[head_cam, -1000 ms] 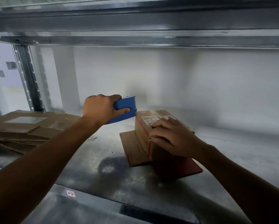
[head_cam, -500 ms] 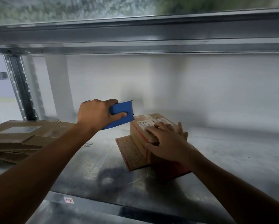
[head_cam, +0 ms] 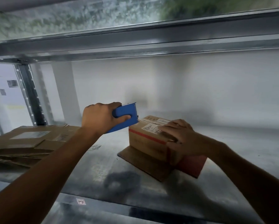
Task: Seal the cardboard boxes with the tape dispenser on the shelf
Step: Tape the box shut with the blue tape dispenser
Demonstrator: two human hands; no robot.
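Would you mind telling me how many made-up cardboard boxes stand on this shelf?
1: the box stands right of centre on the shelf, under the right hand, with the left hand holding the tape dispenser at its top edge. The cardboard pile at left lies flattened.

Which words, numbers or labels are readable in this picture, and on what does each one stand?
"12" or "H2", uncertain: small white sticker on the shelf front edge.
Handwriting on white labels on top of the cardboard box: blurred, unreadable.
White label on the flattened cardboard: unreadable.
Papers on the far wall: too small.
Blue tape dispenser: no text visible.
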